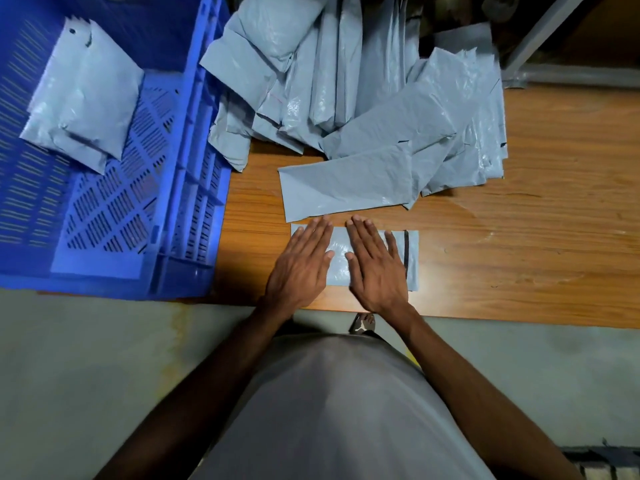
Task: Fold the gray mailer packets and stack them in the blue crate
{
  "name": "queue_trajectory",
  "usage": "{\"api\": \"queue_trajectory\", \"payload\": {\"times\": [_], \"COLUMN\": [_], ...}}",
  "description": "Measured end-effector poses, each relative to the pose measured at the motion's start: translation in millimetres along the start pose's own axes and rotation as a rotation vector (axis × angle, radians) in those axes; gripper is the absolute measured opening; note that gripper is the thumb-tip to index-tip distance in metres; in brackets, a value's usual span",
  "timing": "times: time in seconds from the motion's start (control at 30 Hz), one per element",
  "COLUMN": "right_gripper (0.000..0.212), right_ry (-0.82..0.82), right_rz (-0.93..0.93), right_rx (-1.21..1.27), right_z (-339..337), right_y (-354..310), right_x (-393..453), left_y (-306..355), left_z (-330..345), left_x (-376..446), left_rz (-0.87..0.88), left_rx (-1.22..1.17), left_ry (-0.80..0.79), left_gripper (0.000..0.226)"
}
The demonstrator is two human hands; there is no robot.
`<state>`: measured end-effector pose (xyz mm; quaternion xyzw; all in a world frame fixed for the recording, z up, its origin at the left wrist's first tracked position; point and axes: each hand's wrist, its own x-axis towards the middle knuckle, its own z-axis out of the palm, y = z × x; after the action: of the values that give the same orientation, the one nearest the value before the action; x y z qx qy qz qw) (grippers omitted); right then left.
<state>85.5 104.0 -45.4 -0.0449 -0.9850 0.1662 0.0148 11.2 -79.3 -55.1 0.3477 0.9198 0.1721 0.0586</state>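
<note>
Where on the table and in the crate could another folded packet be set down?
Bare wood lies right of the pressed packet, below the unfolded pile. The blue crate has bare floor near its front, beside the folded stack. The table's far side is crowded.

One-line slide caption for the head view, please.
Both hands, left hand and right hand, press a gray mailer packet flat on the wooden table beside the blue crate.
</note>
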Motion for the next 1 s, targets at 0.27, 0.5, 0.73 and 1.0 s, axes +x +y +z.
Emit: {"api": "queue_trajectory", "payload": {"times": [0.27,0.5,0.73,1.0], "right_gripper": [0.059,0.056,0.057,0.037], "right_ry": [-0.019,-0.036,-0.101,0.146], "right_rz": [-0.015,0.036,0.039,-0.009], "right_rx": [0.008,0.272,0.132,0.050], "right_z": [-2.7,-9.6,-36.8,-99.3], "right_y": [-2.3,0.6,32.0,10.2], "right_x": [1.5,-0.1,1.0,-2.7], "left_y": [0.2,1.7,6.8,35.2], "left_z": [-1.1,-6.5,-38.6,-89.9], "left_x": [0.1,-0.6,15.9,22.7], "left_rz": [-0.002,-0.019,-0.020,0.029], "left_rx": [-0.039,-0.056,-0.008,-0.090], "left_ry": [-0.012,-0.052,-0.080,0.167], "left_gripper": [0.058,0.058,0.051,0.024]}}
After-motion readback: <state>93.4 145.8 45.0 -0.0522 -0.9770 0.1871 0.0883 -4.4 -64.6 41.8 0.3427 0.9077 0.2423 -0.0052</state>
